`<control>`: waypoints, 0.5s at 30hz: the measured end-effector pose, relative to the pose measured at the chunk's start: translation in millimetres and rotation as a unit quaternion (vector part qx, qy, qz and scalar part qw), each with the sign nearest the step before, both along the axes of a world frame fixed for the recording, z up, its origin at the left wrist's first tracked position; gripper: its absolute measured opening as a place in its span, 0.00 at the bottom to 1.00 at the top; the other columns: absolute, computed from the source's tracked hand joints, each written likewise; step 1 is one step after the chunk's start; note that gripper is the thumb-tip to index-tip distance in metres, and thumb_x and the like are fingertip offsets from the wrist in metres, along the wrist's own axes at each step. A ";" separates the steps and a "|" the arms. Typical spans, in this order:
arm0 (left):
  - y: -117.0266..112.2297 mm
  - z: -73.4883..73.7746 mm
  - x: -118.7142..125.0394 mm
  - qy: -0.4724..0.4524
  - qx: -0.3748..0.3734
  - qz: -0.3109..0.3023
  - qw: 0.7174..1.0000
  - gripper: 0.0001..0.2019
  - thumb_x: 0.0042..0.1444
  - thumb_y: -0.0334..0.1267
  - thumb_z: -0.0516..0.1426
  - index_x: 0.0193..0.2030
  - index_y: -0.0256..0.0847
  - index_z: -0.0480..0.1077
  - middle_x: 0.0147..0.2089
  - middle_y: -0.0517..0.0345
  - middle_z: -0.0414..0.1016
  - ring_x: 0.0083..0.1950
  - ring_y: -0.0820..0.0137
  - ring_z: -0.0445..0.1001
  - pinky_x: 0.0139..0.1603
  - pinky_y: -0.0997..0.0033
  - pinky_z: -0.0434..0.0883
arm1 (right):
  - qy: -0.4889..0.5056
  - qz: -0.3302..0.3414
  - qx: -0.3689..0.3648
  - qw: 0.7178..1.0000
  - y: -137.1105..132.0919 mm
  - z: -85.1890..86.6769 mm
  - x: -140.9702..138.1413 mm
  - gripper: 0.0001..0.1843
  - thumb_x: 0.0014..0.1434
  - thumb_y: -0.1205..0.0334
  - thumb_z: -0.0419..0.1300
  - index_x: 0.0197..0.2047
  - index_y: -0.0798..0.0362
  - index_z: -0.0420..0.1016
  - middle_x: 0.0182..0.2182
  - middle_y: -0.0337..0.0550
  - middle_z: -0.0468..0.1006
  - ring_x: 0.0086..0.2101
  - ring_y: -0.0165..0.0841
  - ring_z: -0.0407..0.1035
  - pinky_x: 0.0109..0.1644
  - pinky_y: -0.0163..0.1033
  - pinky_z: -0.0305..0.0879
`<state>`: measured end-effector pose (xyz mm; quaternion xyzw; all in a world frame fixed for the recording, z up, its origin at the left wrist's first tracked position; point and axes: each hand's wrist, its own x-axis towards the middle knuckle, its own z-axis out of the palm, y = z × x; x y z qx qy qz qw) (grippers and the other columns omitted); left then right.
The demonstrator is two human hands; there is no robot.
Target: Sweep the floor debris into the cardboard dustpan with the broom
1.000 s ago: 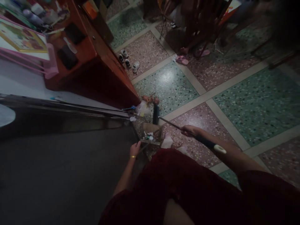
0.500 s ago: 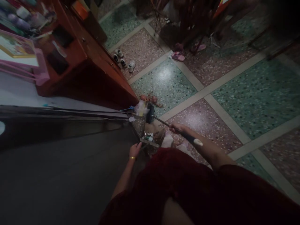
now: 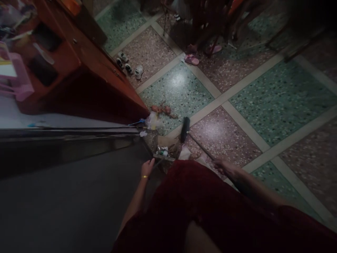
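Dark broom (image 3: pixel 185 129) ahead of right grip (image 3: pixel 223 167)

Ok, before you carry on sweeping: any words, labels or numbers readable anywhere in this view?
None can be read.
Small items in the dustpan: any labels too small and dark.
Pink-framed picture on the wooden cabinet: cut off, blurred.
Broom: no marking shows.

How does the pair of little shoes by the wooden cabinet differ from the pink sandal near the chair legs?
The little shoes are pale with dark parts, while the pink sandal is one plain pink colour. The shoes look closed; the sandal looks flat and open. The shoes lie close against the wooden cabinet as a small cluster; the sandal lies on a pale floor strip, with another pink one apart from it under the chair legs. Both rest on the tiled floor.
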<state>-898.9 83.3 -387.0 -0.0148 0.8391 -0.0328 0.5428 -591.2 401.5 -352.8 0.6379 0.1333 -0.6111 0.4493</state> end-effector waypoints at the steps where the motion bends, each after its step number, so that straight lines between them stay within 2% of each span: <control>1: 1.1 0.2 -2.7 -0.002 0.001 -0.008 1.000 0.21 0.60 0.49 0.53 0.18 0.42 0.60 0.21 0.60 0.62 0.28 0.70 0.62 0.34 0.71 0.54 | 0.000 0.003 0.009 1.000 -1.5 3.2 2.2 0.05 0.68 0.66 0.46 0.38 0.51 0.54 0.21 0.31 0.60 0.13 0.21 0.50 0.15 0.27 0.45; 4: 5.0 -1.1 -9.0 -0.010 0.007 -0.030 0.999 0.22 0.60 0.49 0.53 0.18 0.42 0.58 0.20 0.60 0.61 0.28 0.70 0.61 0.34 0.71 0.54 | 0.016 0.018 0.010 1.000 -9.8 -2.4 -3.6 0.03 0.66 0.69 0.49 0.39 0.52 0.58 0.19 0.30 0.60 0.13 0.22 0.52 0.14 0.27 0.45; 9: 17.1 -10.6 -11.9 -0.029 0.010 -0.052 0.998 0.21 0.60 0.50 0.52 0.19 0.41 0.61 0.22 0.59 0.64 0.29 0.69 0.63 0.34 0.72 0.55 | 0.001 -0.020 0.029 0.999 -33.6 -39.6 -18.2 0.06 0.67 0.71 0.50 0.36 0.54 0.59 0.19 0.31 0.63 0.13 0.21 0.53 0.16 0.29 0.47; 12: 27.1 -18.7 -13.5 -0.036 0.013 -0.078 0.996 0.21 0.60 0.50 0.52 0.20 0.42 0.61 0.23 0.58 0.65 0.30 0.69 0.63 0.34 0.72 0.56 | -0.024 -0.058 0.049 0.997 -40.8 -50.4 -2.4 0.07 0.67 0.69 0.50 0.35 0.55 0.59 0.20 0.31 0.64 0.14 0.20 0.53 0.17 0.28 0.49; 15: 37.9 -26.8 -16.6 -0.045 0.016 -0.112 0.993 0.20 0.61 0.49 0.52 0.21 0.41 0.62 0.24 0.57 0.67 0.31 0.69 0.65 0.35 0.72 0.57 | -0.067 -0.086 0.071 0.991 -37.4 -46.3 31.5 0.09 0.67 0.67 0.50 0.33 0.54 0.57 0.18 0.32 0.62 0.14 0.20 0.51 0.17 0.27 0.49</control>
